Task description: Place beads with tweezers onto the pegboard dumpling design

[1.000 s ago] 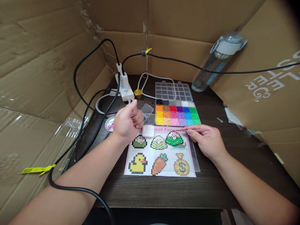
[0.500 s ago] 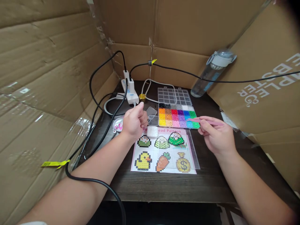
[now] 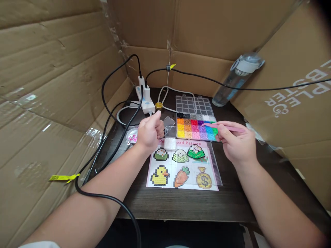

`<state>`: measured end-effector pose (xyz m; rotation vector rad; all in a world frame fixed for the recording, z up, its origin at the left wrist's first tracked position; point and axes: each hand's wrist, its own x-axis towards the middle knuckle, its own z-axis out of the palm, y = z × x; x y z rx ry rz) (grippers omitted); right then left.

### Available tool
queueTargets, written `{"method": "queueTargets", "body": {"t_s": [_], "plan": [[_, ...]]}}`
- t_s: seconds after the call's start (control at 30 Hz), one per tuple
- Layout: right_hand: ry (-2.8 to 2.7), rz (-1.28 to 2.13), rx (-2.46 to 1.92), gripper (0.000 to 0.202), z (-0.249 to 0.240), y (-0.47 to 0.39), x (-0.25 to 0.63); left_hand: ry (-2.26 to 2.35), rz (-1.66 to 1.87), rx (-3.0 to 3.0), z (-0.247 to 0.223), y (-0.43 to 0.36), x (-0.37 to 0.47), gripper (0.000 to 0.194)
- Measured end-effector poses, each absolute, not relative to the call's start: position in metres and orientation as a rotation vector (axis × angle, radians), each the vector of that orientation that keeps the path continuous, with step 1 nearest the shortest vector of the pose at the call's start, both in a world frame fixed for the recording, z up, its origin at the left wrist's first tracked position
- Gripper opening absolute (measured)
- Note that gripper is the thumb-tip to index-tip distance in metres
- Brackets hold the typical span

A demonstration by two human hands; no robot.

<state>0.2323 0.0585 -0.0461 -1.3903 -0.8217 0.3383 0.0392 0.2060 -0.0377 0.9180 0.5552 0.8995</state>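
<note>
My right hand (image 3: 238,143) is closed on pink tweezers (image 3: 224,127). Their bent tip is over the middle of the bead box (image 3: 178,137), whose compartments hold beads sorted by colour. My left hand (image 3: 150,132) is curled with the thumb on top; whatever its fingers may hold is hidden. Just right of that hand are clear plastic lids (image 3: 169,121) and a clear box of white beads (image 3: 170,144). Under the bead box lies a pattern sheet (image 3: 170,175) printed with a duck, a carrot and a money bag. A green bead piece (image 3: 196,151) rests on its upper right.
A white dish (image 3: 132,136) of pink beads stands left of my left hand. Behind are a power strip (image 3: 144,100), a small gold cup (image 3: 158,106) and a water bottle (image 3: 236,81). A black cable (image 3: 103,196) crosses my left forearm. Cardboard walls (image 3: 199,34) surround the table.
The tweezers' tip has moved left and slightly farther back over the bead box. My left hand keeps its curled shape. The whole view has shifted a little.
</note>
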Motion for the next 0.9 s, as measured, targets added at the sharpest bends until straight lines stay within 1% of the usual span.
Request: {"method": "queueTargets", "body": {"t_s": [0.17,0.37,0.5,0.67,0.8,0.9], "plan": [[-0.856,0.328,-1.472,0.024,-0.063,0.056,0.239,0.59,0.873,0.919,-0.037,0.204,0.041,0.053],[-0.852,0.335,-1.45,0.022,-0.064,0.053,0.241,0.6,0.884,0.919,-0.035,0.204,0.041,0.052],[-0.855,0.42,-1.448,0.022,-0.064,0.05,0.238,0.6,0.873,0.927,-0.036,0.205,0.041,0.052],[-0.95,0.526,-1.448,0.017,-0.062,0.047,0.233,0.567,0.888,0.954,-0.039,0.205,0.04,0.053],[-1.159,0.492,-1.464,0.01,-0.058,0.048,0.222,0.566,0.887,0.956,-0.04,0.204,0.04,0.054],[-1.282,0.451,-1.463,0.008,-0.058,0.052,0.209,0.551,0.886,0.962,-0.041,0.203,0.04,0.054]]}}
